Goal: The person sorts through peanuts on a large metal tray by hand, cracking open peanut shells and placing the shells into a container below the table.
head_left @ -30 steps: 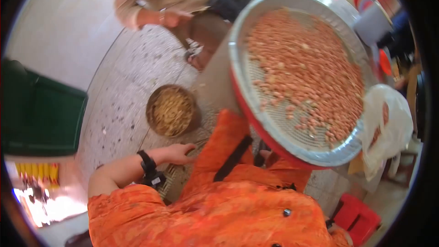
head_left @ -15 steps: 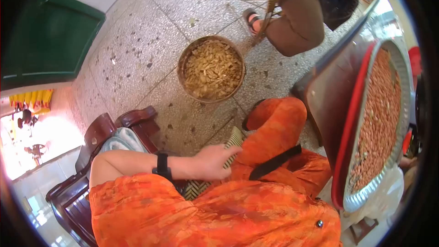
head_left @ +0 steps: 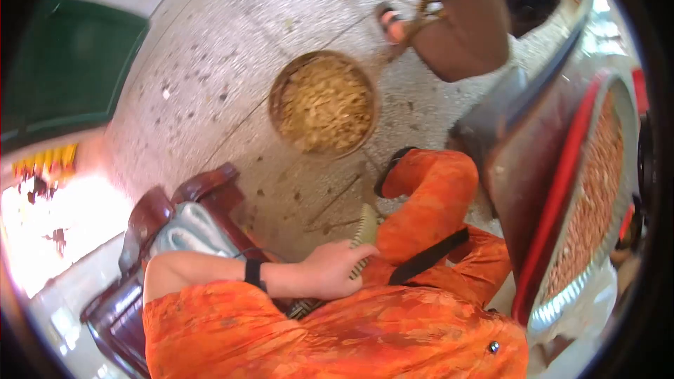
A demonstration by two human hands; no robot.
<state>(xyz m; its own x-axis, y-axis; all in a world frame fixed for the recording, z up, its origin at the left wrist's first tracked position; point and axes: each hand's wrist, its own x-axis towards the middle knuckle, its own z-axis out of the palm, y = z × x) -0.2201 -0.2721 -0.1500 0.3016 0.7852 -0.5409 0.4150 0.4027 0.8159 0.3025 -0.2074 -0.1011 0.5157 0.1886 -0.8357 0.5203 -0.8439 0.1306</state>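
Speckled stone floor [head_left: 232, 49] runs from the near side to the far side, with a dark green panel [head_left: 67, 63] at far left. Near the middle, the left hand [head_left: 333, 270] has its fingers closed around a striped woven strip [head_left: 366, 228], which stands beside the orange trouser leg [head_left: 435, 186]. I cannot tell how the right hand's fingers are, as it is out of view. Farther off sits a round bowl [head_left: 374, 116] of pale shells [head_left: 326, 102]. At right, a tray [head_left: 554, 311] holds reddish nuts [head_left: 590, 200]; at far right, another person's knee [head_left: 467, 38] shows.
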